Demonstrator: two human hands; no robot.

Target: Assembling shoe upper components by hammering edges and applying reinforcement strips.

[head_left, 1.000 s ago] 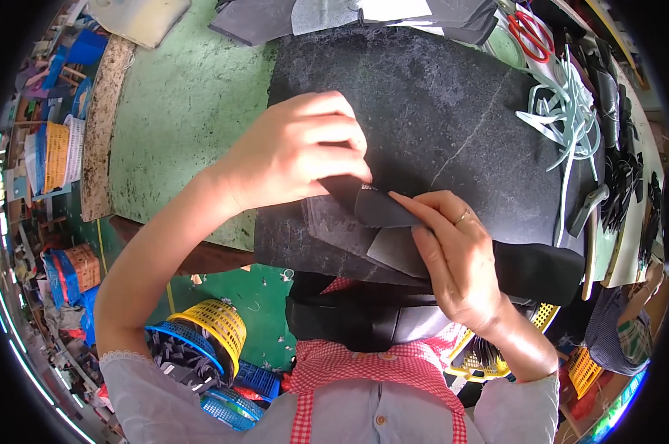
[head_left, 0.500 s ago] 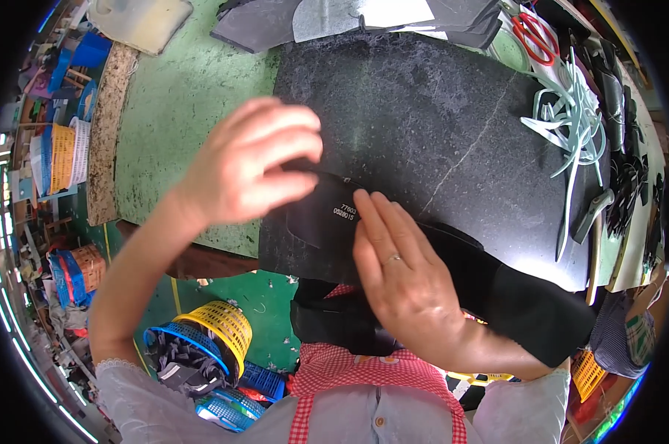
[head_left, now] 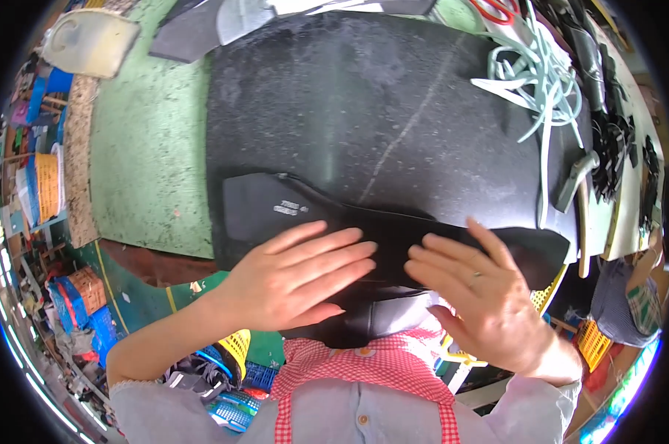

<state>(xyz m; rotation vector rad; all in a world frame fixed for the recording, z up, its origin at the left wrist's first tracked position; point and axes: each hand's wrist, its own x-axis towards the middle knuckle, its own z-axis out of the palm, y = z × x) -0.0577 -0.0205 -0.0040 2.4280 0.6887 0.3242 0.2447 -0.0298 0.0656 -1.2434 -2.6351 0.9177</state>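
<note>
A long black piece of flexible material (head_left: pixel 404 224) lies along the near edge of the dark work mat (head_left: pixel 312 96). It looks like leather or coated cloth, and pale printing marks its wider left end. My left hand (head_left: pixel 301 277) is over its near side with the fingers stretched out towards the right. Across from it, my right hand (head_left: pixel 482 292), a ring on one finger, has its fingers spread over the right half of the piece. Both hands are open and hold nothing. Whether the palms press on the material or hover just above it, I cannot tell.
Pale blue-green straps (head_left: pixel 538 89) lie tangled at the right, near red-handled scissors (head_left: pixel 497 9) and a hammer-like tool (head_left: pixel 577 181). Dark cut pieces (head_left: pixel 190 33) sit at the far edge. Below the table, baskets stand on the floor, one yellow (head_left: pixel 236 351).
My left hand has come down from above the mat onto the near side of the piece. My right hand has shifted right, and the piece's right end, earlier over my forearm, now lies flat.
</note>
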